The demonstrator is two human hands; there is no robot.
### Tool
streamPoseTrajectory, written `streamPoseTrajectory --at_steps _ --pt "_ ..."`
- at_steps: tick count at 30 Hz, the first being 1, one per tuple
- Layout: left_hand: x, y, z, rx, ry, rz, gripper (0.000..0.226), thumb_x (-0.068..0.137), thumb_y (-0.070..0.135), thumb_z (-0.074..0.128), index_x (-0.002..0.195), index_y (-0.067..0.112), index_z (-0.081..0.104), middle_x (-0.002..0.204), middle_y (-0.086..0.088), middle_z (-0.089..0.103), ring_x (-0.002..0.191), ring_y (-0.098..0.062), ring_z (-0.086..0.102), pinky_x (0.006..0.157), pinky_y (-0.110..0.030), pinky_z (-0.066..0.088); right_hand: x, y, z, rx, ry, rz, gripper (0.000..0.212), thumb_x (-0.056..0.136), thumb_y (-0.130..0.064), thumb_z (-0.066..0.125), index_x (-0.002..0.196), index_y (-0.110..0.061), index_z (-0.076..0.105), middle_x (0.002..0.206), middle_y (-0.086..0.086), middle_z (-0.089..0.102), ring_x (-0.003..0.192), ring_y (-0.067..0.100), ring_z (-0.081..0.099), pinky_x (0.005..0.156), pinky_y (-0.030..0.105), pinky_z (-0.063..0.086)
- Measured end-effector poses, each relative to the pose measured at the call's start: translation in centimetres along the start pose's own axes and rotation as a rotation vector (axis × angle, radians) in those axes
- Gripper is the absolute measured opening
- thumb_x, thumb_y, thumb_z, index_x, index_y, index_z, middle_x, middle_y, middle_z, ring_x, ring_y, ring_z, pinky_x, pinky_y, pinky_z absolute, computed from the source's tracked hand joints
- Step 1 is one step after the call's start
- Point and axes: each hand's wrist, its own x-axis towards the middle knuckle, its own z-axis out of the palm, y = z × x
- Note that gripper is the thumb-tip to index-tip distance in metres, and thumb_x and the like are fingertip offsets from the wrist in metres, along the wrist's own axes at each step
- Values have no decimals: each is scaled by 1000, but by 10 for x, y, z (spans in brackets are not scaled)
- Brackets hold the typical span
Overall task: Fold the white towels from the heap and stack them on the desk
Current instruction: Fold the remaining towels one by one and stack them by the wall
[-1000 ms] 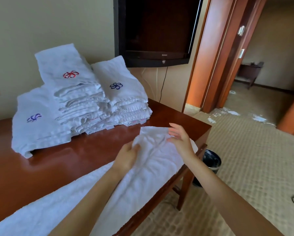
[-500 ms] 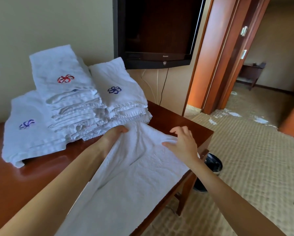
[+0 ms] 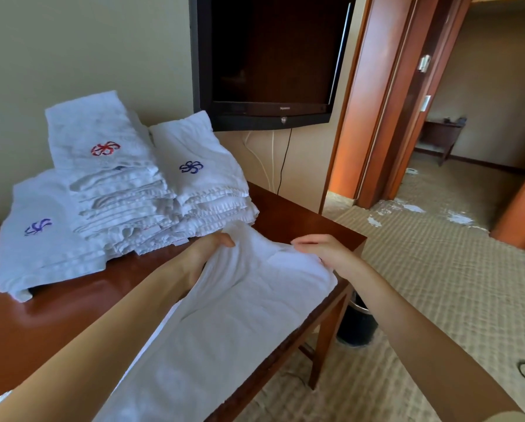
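Note:
A long white towel [image 3: 234, 324] lies lengthwise along the right end of the brown desk [image 3: 42, 324]. My left hand [image 3: 206, 254] grips the towel's far left corner, fingers curled over the cloth. My right hand [image 3: 322, 251] pinches the far right corner near the desk's end. Behind the hands stand stacks of folded white towels: one with a red emblem [image 3: 100, 141], one with a blue emblem [image 3: 194, 169], and a low one with a purple emblem [image 3: 42, 236] at the left.
A dark television [image 3: 270, 56] hangs on the wall above the desk, with cables below it. A black bin [image 3: 357, 324] stands on the carpet under the desk's right end. An open wooden doorway [image 3: 386, 102] is at the right.
Both hands have moved apart from the towel's middle to its far corners, spreading the end of the towel wider. The left hand went toward the stacks, the right hand stayed near the desk's end.

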Motion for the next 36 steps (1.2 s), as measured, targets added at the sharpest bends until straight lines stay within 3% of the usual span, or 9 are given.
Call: streamPoseTrajectory --at_steps 5,13,15,18,21,27,30,33,36 --pt "-14 4 17 38 -26 114 56 58 22 69 114 24 68 112 -13 70 105 -34 65 98 -48 48 10 15 -1 205 190 -79 18 82 -9 73 97 -19 72 100 0 69 98 16 64 78 24 51" --pt "-25 -6 47 310 -6 306 55 81 -12 40 110 28 63 108 -3 69 104 -22 64 88 -34 52 19 12 12 -578 350 -243 18 82 -19 72 98 -26 67 101 -6 59 100 14 56 74 27 44" --pt "-26 -8 54 377 -22 370 63 81 -17 34 106 34 60 107 4 67 105 -14 63 86 -28 53 14 -1 14 -277 247 -203 7 88 -28 67 93 -23 67 98 -4 65 97 16 62 73 25 47" --pt "-32 -14 64 482 -122 442 72 84 -22 27 113 37 55 109 21 60 98 16 58 77 -7 47 2 -24 16 206 -97 129 54 86 -65 55 108 -16 62 104 8 70 95 23 69 78 30 55" --pt "-29 -28 73 726 -196 506 78 81 -26 22 142 21 36 134 21 42 127 17 37 92 6 23 -3 -36 18 201 -189 213 77 69 -75 64 117 -16 54 115 11 66 98 23 69 82 37 57" --pt "-19 -67 88 1165 -205 543 71 94 -11 27 152 28 14 158 12 5 149 -16 2 118 -27 1 -3 -40 34 -187 -65 129 96 75 -38 81 151 -18 26 149 1 37 128 20 44 92 28 45" --pt "-19 -73 86 1243 -222 557 74 93 -12 24 153 28 6 160 10 -2 148 -12 -8 116 -31 -9 0 -28 32 -57 69 88 27 96 -18 56 121 -6 58 106 11 67 83 17 60 58 22 43" --pt "-23 -72 85 1195 -222 610 71 95 -7 28 152 31 7 161 10 0 147 -9 -8 117 -31 -7 -5 -9 8 131 83 -27 55 96 14 18 91 0 71 56 7 64 48 14 62 47 21 46" --pt "-24 -73 85 1228 -262 627 62 101 11 33 152 34 5 161 11 -1 147 -6 -10 117 -32 -9 -20 9 8 650 87 165 45 92 19 24 129 11 49 103 18 63 105 27 63 72 24 50"
